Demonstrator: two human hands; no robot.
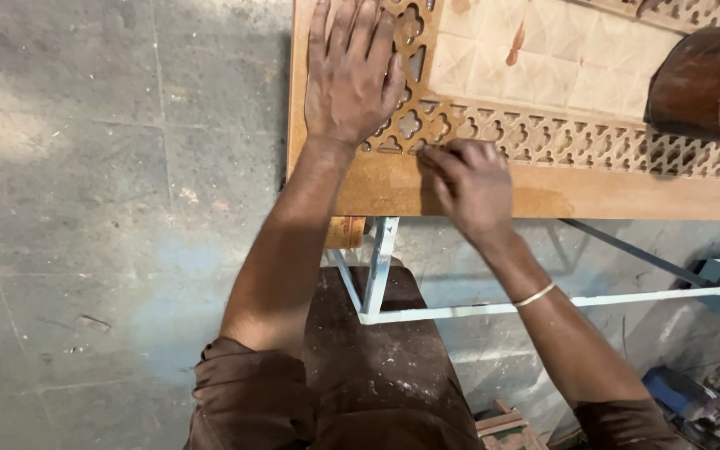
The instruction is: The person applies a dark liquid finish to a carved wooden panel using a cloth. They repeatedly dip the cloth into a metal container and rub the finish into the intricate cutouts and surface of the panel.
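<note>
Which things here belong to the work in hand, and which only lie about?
In use:
left hand, flat on carved brown wooden lattice panel
right hand, fingertips at the lattice

Lying about:
white metal stand
dark brown curved wooden piece
clutter on floor

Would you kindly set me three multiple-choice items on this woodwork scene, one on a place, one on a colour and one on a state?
1. Where does the left hand rest?
A. on the floor
B. flat on the fretwork border
C. on the metal stand

2. What colour is the metal stand under the carved panel?
A. red
B. black
C. white

3. How is the right hand set?
A. fingers pinched together at the fretwork
B. spread flat, open
C. hanging clear of the panel

Answers: 1 B, its palm lies over the pierced pattern; 2 C, the tubes look white; 3 A, the fingertips bunch at the border's edge.
</note>
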